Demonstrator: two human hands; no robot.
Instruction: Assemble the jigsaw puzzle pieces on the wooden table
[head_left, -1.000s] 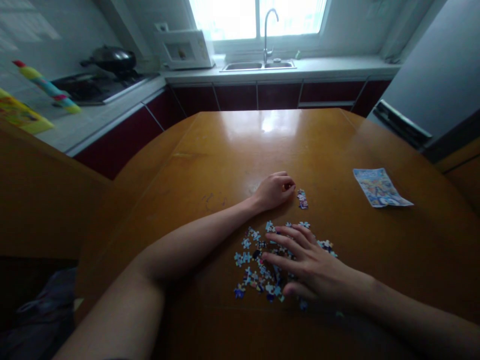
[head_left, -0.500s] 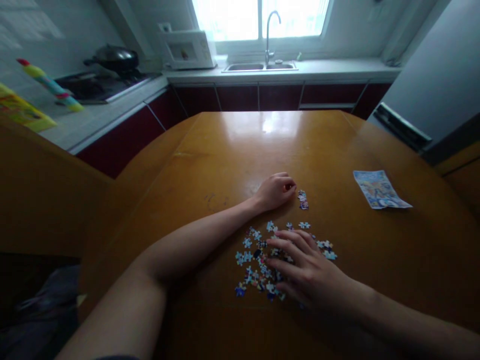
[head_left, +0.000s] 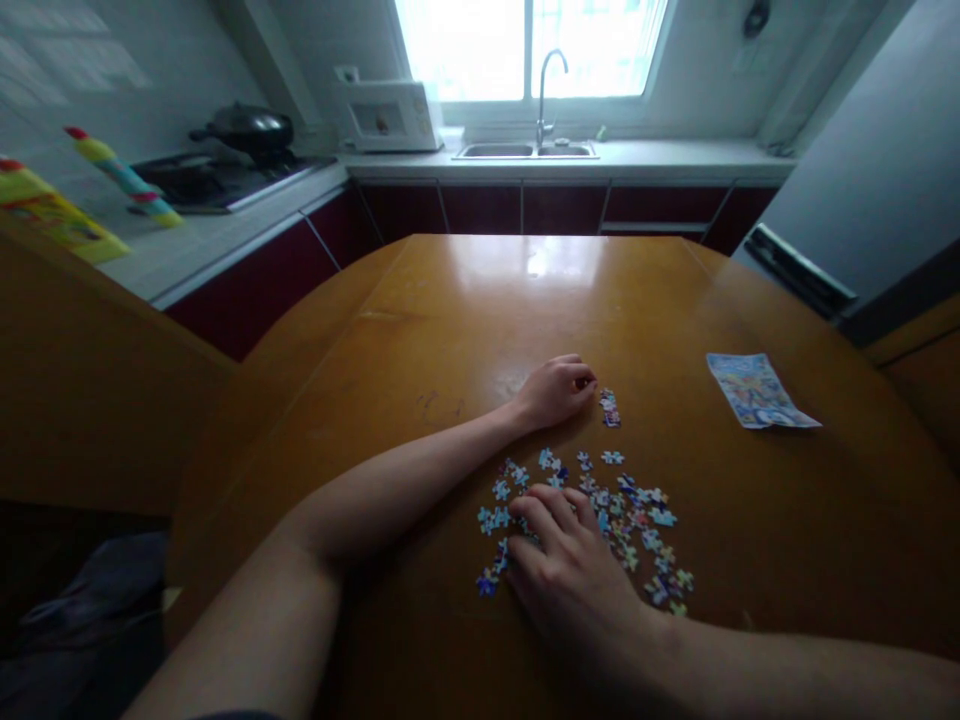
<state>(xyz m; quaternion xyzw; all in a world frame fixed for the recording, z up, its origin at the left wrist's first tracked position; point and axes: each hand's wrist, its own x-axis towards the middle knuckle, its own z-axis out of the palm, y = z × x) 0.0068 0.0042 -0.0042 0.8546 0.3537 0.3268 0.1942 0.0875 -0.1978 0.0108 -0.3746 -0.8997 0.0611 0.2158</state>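
My left hand (head_left: 559, 391) rests on the table with its fingers curled in; anything inside them is hidden. Just right of its fingertips lies a short strip of joined puzzle pieces (head_left: 610, 408). Nearer to me, my right hand (head_left: 566, 555) is over the spread of loose jigsaw pieces (head_left: 630, 520), its fingers bent down and apart, touching the pile. The palm and fingers cover part of the pieces. Blue pieces (head_left: 487, 582) show left of this hand, and paler ones (head_left: 664, 560) lie to its right.
A creased picture sheet (head_left: 759, 390) lies on the right of the wooden table (head_left: 420, 330). Beyond the table are a counter with a sink (head_left: 499, 151), a microwave (head_left: 390, 115), a stove with a pan (head_left: 247, 128), and bottles (head_left: 124, 180) at left. A fridge (head_left: 862, 170) stands at right.
My right hand has moved left across the pieces and its fingers have bent more, uncovering pieces on the right. The left hand keeps its place; the view has tilted slightly.
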